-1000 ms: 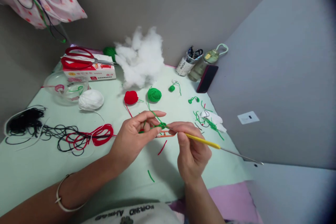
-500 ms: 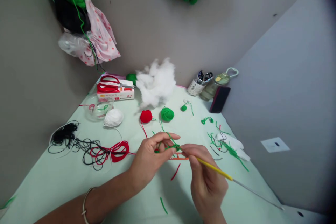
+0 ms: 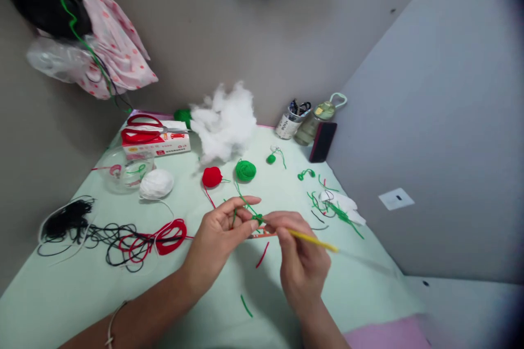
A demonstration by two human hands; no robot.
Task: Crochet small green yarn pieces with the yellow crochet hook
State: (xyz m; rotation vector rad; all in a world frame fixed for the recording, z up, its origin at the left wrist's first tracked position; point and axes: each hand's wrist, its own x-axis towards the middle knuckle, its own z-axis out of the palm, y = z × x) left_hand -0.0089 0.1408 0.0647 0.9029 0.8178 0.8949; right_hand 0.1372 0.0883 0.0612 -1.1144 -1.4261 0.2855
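My left hand (image 3: 213, 237) pinches a small piece of green crochet (image 3: 257, 219) between thumb and fingers. Green yarn runs over its raised index finger towards a green yarn ball (image 3: 245, 170) farther back. In my right hand (image 3: 303, 262) is a crochet hook with a yellow handle (image 3: 314, 239), held like a pen, its tip at the green piece. The hook's grey rear shaft is blurred. Below the fingertips, partly covered by them, lies a flat orange thing (image 3: 266, 233). A red yarn ball (image 3: 212, 176) sits left of the green one.
White stuffing (image 3: 225, 122) lies at the back, near red-handled scissors (image 3: 143, 128) on a box (image 3: 158, 145). A white yarn ball (image 3: 156, 183) and tangled black cord (image 3: 69, 219) are left. A phone (image 3: 323, 142), bottle (image 3: 313, 125) and green scraps (image 3: 339, 212) are right.
The view has turned, so the whole scene sits farther left in the picture. The hook's rear end has swung slightly, and both hands still work close together at the green piece.
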